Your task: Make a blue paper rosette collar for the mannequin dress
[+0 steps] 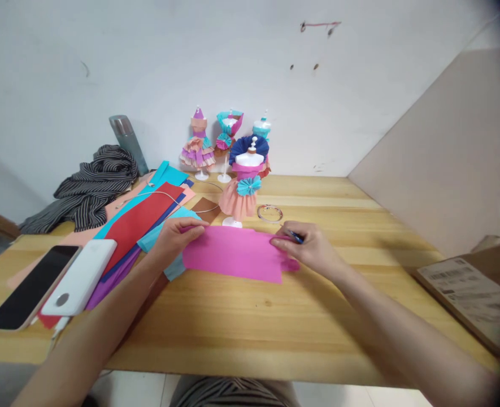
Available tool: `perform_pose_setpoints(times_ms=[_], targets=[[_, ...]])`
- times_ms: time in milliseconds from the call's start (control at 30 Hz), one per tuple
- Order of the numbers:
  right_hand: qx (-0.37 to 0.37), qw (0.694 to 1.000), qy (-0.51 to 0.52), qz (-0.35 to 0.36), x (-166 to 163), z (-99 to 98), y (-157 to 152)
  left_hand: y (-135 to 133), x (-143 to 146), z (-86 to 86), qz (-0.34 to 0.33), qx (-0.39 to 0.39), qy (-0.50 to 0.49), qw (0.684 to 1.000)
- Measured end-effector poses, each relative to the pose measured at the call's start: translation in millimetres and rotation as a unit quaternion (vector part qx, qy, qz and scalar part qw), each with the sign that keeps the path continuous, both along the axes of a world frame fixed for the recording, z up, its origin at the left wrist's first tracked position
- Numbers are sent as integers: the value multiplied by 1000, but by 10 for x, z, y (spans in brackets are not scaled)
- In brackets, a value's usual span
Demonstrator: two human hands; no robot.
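Note:
A sheet of magenta crepe paper (235,254) stretches between my two hands over the wooden table. Its upper left corner is pinched by my left hand (182,233). At the upper right edge, my right hand (303,243) grips the paper, and a dark blue tool (295,237) sticks out between its fingers; its working end is hidden. Just beyond the paper stands a small white dress form (250,161) wearing a pink paper top, a peach pleated skirt (238,198), a turquoise rosette (248,186) and a navy fan collar (238,150).
Several other dressed forms (198,144) stand by the wall. Coloured paper sheets (142,223), a phone (33,288), a white power bank (80,277), striped cloth (92,186) and a bottle (129,141) lie left. A bracelet-like ring (270,213) sits behind; a cardboard box (465,288) is right.

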State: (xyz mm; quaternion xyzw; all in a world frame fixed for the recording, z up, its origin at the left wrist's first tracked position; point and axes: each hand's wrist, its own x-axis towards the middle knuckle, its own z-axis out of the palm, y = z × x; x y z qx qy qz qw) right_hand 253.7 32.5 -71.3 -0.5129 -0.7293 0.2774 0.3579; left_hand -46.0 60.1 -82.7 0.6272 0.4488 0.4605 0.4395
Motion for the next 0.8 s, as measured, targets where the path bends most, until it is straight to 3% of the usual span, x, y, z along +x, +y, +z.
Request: perform_pose_setpoints(times_ms=[67, 133, 233, 400, 600, 800], targets=[[90, 996, -28, -5, -3, 8, -68, 2, 36, 5, 37, 41, 21, 998], [110, 993, -37, -4, 4, 9, -111, -3, 59, -1, 50, 66, 33, 996], [55, 998, -39, 5, 39, 32, -132, -20, 68, -9, 51, 82, 39, 995], [-31, 995, -23, 94, 191, 233, -123, -65, 64, 41, 56, 103, 51, 992], [40, 983, -106, 147, 262, 571, -128, -146, 76, 108, 44, 113, 64, 991], [18, 969, -162, 188, 180, 625, -73, -212, 97, 127, 30, 115, 56, 991]])
